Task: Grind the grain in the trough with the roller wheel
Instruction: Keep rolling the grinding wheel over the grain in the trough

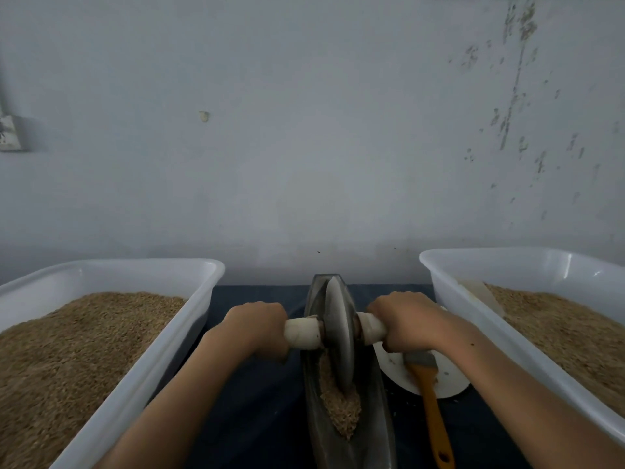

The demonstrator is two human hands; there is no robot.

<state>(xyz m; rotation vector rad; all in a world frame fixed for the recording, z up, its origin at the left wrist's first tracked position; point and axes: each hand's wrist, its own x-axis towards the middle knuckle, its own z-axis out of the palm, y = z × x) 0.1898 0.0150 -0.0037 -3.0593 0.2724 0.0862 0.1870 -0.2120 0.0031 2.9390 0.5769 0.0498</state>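
A dark, boat-shaped metal trough (314, 431) runs away from me down the middle of the table. A heap of brown grain (341, 407) lies in its near half. The grey roller wheel (338, 330) stands upright in the trough, its lower edge in the grain. Its axle sticks out on both sides with white-wrapped handles. My left hand (257, 324) grips the left handle (302, 333). My right hand (406, 319) grips the right handle (371, 328).
Two white plastic tubs of grain flank the trough, a left tub (189, 319) and a right tub (449, 292). A white plate (449, 380) with an orange-handled brush (434, 414) lies right of the trough. A grey wall stands close behind.
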